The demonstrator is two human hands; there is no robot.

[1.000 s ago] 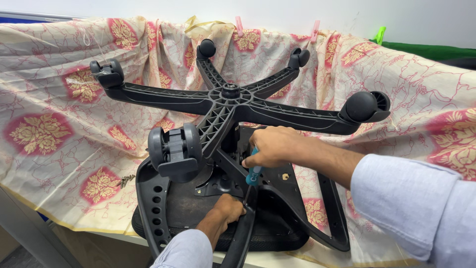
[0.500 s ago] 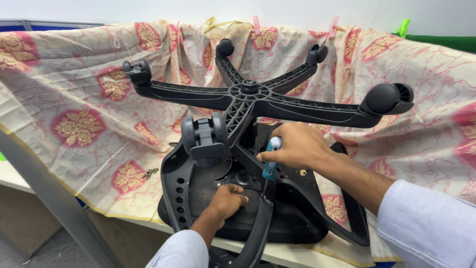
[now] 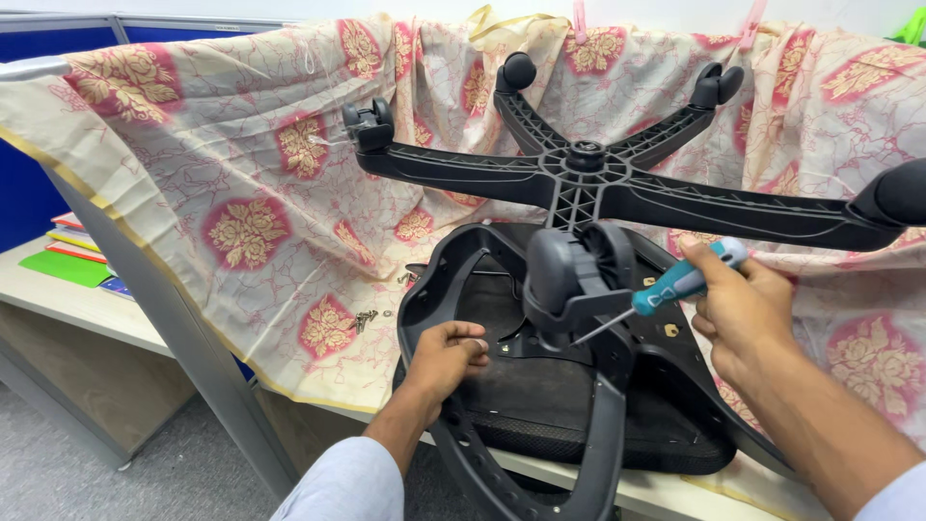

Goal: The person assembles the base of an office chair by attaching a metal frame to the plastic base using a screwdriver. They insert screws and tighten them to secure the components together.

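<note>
1. The right hand [image 3: 738,309] has its fingers wrapped tightly around the teal-and-grey handle of a slim metal-shafted screwdriver [image 3: 675,286]; the shaft slants down and to the left from those fingers, and its tip sits near the underside of the seat.
2. The left hand [image 3: 446,357] rests on the edge of the upturned black plastic office chair seat [image 3: 579,405], fingers curled inward over the rim and knuckles up; whether they pinch anything small cannot be told.
3. Between the two hands stands a black twin-wheel caster [image 3: 574,275], just left of the right hand's fingers and above those of the left.
4. Above both hands spreads the black five-armed star chair base [image 3: 588,174], its arms reaching outward, each ending in a caster.
5. The chair lies upside down on a cream cloth with pink and gold flower medallions [image 3: 251,232], which drapes a pale surface [image 3: 77,309] and hangs behind the base.
6. Left of the left fingers, on the cloth, lies a small cluster of metal screws [image 3: 365,318].
7. Far to the left, a stack of coloured books and folders [image 3: 72,256] rests on the surface.
</note>
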